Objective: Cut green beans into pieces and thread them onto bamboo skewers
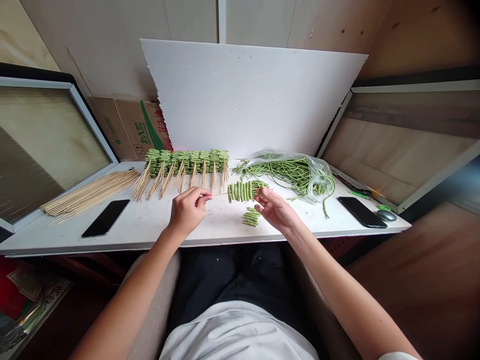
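Note:
My left hand (188, 210) pinches the blunt end of a thin bamboo skewer (219, 194), which runs right into a stack of folded green yardlong beans (240, 191). My right hand (275, 209) grips the far end of that stack, with its fingers on a bean strand (260, 188). Just below, a short skewered bean piece (251, 216) lies on the white table (127, 235). Finished bean skewers (187, 162) stand in a row along the back, their points toward me. A clear plastic bag (315, 172) of long beans sits to the right.
Loose bamboo skewers (90, 194) lie at the table's left end, next to a black smartphone (106, 218). On the right are another smartphone (362, 212) and a small grey oval device (386, 215). A white foam board (243, 95) and a cardboard box (129, 127) stand behind.

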A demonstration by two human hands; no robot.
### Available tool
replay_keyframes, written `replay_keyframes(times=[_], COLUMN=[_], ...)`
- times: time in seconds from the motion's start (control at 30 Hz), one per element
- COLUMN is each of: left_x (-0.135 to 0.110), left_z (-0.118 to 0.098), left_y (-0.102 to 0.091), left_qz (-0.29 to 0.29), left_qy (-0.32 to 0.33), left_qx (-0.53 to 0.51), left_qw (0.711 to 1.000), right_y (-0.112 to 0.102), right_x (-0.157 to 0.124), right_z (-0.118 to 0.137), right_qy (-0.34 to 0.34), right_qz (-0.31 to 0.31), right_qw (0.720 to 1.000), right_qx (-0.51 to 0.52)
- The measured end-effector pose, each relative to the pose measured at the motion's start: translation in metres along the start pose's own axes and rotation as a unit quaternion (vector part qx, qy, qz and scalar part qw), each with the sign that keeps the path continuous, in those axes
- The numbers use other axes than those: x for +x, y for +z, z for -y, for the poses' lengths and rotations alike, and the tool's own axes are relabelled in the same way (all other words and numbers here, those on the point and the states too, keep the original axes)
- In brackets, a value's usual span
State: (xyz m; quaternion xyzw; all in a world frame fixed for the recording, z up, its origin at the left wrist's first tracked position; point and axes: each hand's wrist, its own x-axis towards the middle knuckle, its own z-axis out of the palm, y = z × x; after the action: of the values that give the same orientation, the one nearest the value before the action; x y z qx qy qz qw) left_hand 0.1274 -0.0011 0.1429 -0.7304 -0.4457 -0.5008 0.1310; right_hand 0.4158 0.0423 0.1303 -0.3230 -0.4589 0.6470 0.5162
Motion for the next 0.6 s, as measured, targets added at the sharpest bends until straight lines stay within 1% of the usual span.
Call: replay_keyframes(times=[0.13,0.27,0.43,0.6], left_x=[0.0,0.0,-0.003,-0.003], left_z=[-0.001,-0.003,-0.003,-0.003], left_y=[-0.001,0.0,0.002,0.002], left_qz=[-0.004,-0.007,-0.013,-0.017], left_qy=[0.012,0.012,0.013,0.008], left_qx=[0.003,0.003,0.003,0.011], left_qw=[1.0,1.0,1.0,1.0], right_y=[0.001,0.006,0.016,0.022], right_x=[0.0,-0.003,-0.008,-0.01], right_z=[-0.002,-0.001,-0.001,-0.004], right_qy=[-0.005,-0.01,-0.028,-0.048], right_qz=[-0.015,-0.029,-0.058,-0.084], right_qw=[1.0,0.998,0.997,0.995], right_qx=[0.025,0.05,0.041,0.031])
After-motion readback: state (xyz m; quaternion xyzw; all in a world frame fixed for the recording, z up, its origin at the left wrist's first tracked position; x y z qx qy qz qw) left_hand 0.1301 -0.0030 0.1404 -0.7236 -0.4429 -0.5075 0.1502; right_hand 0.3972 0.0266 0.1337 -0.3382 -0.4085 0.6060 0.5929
